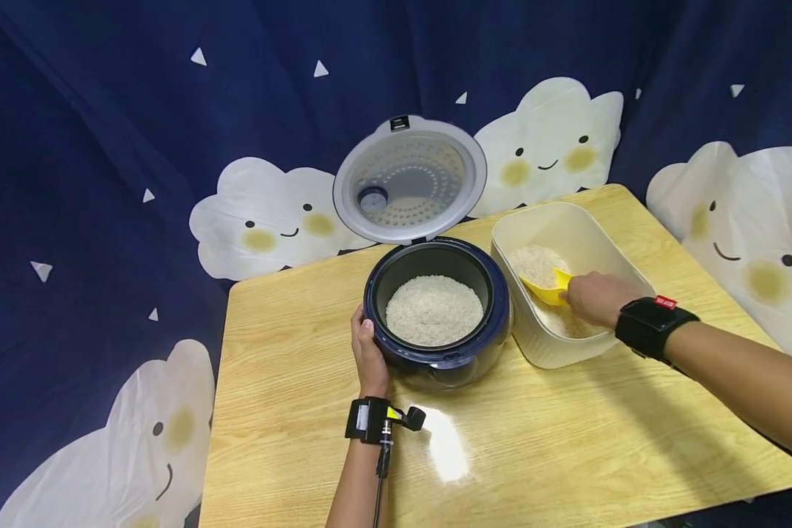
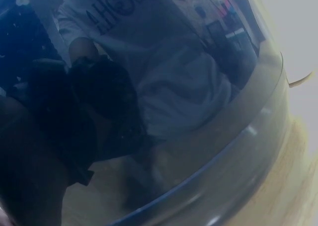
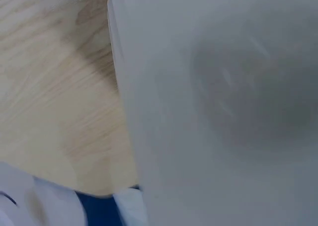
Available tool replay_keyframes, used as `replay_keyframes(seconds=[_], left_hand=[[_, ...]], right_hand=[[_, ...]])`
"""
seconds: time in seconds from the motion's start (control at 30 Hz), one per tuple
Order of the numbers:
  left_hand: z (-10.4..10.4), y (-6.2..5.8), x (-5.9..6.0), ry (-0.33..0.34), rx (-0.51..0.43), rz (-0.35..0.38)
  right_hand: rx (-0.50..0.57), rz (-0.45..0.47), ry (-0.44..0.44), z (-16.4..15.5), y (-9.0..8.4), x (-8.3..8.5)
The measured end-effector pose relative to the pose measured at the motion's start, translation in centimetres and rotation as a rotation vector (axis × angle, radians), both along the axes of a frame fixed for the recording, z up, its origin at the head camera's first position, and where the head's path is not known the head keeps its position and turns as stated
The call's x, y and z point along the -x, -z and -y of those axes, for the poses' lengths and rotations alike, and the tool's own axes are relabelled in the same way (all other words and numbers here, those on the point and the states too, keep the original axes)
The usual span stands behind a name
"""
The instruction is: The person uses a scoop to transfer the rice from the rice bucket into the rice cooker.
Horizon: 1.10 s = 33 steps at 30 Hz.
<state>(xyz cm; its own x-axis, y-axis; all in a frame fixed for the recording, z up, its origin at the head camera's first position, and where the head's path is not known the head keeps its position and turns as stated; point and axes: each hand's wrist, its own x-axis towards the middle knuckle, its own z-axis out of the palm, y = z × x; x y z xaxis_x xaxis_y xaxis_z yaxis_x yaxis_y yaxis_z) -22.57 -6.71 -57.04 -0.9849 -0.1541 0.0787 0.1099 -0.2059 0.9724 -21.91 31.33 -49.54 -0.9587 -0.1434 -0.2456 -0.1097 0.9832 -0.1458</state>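
Observation:
A dark blue rice cooker (image 1: 465,372) stands with its lid (image 1: 429,180) raised, white rice (image 1: 434,311) heaped in the inner pot. My left hand (image 1: 368,356) rests against the cooker's left side, thumb near the rim. In the left wrist view the glossy cooker wall (image 2: 198,112) fills most of the picture, and the fingers are hidden. With my right hand (image 1: 597,297) I grip a yellow scoop (image 1: 546,292) inside a cream plastic bin (image 1: 546,353) that holds loose rice (image 1: 534,262). The right wrist view shows mostly the bin's pale wall (image 3: 208,136), not the fingers.
Cooker and bin stand side by side, close together, on a light wooden table (image 1: 290,381). A dark blue curtain (image 1: 270,88) with smiling clouds hangs behind and around it. The bin's wall rises around my right hand.

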Motion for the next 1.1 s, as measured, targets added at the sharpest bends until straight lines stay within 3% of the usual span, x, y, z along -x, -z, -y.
replay_keyframes(seconds=[0.7,1.1], left_hand=[[-0.05,-0.1,-0.04,-0.007,0.008,0.021],[-0.01,-0.04,0.0,0.0,0.011,0.026]], right_hand=[[0.08,0.093,0.12,-0.03,-0.33,0.21],[0.121,0.014,0.071,0.1,-0.5,-0.19]])
